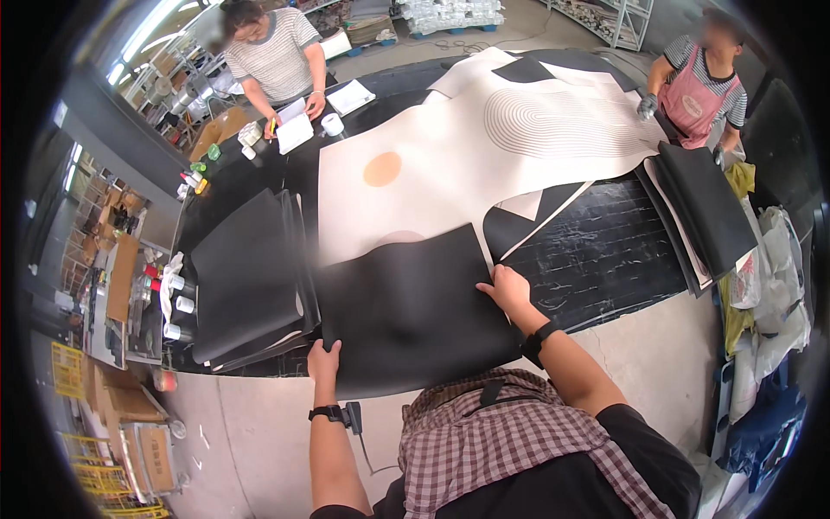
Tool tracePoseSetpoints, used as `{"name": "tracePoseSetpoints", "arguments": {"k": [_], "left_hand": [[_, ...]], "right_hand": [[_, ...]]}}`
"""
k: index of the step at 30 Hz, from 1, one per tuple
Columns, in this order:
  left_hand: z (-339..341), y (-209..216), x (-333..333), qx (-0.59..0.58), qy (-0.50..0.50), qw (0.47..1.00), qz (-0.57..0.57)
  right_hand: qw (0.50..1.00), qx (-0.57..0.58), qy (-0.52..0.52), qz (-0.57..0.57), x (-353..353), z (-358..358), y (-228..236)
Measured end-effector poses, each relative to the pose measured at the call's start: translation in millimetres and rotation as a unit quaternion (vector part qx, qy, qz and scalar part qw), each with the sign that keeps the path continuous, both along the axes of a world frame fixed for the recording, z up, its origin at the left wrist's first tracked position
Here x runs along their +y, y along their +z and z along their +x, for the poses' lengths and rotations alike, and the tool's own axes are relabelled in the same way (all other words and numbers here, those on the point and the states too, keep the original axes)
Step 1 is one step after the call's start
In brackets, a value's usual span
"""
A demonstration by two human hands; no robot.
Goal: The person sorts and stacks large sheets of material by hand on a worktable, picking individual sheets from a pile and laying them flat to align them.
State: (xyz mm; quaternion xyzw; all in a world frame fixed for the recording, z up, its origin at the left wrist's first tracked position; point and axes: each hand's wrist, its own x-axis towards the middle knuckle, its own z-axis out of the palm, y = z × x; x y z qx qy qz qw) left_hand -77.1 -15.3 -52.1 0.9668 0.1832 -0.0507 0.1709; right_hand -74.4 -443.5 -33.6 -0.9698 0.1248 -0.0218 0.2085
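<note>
With both hands I hold a large black sheet (pixel 406 316), like a mat or the dark back of one, at the near edge of the table. My left hand (pixel 325 363) grips its left edge near the lower corner, thumb on top. On the right edge, my right hand (pixel 508 292) is closed with the thumb on top. Beyond the sheet spreads a wide cream mat (pixel 432 156) with an orange circle and thin curved lines, wavy and partly overlapped by the black sheet. A stack of black sheets (pixel 251 277) lies just left of my left hand.
More folded black sheets (pixel 705 208) overhang the table's right end. One person (pixel 277 60) writes in a notebook (pixel 296 131) at the far left; another person (pixel 700 91) in a pink apron stands far right, touching the cream mat. White rolls (pixel 184 304) stand left of the stack.
</note>
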Motion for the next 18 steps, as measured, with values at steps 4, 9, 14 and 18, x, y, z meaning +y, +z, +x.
{"name": "tracePoseSetpoints", "arguments": {"k": [4, 9, 14, 18], "left_hand": [[-2, 10, -25, -0.086, 0.003, 0.996, 0.013], [-6, 27, -42, -0.129, 0.061, 0.989, 0.028], [-2, 0, -5, -0.211, -0.033, 0.977, 0.026], [-55, -12, 31, -0.122, 0.055, 0.985, -0.107]], "right_hand": [[0.993, 0.021, -0.011, 0.116, -17, 10, 1], [0.978, -0.133, -0.045, 0.157, -13, 8, -14], [0.986, -0.073, -0.027, 0.149, -22, 13, -30], [0.987, -0.009, 0.008, 0.158, -30, -50, -24]]}}
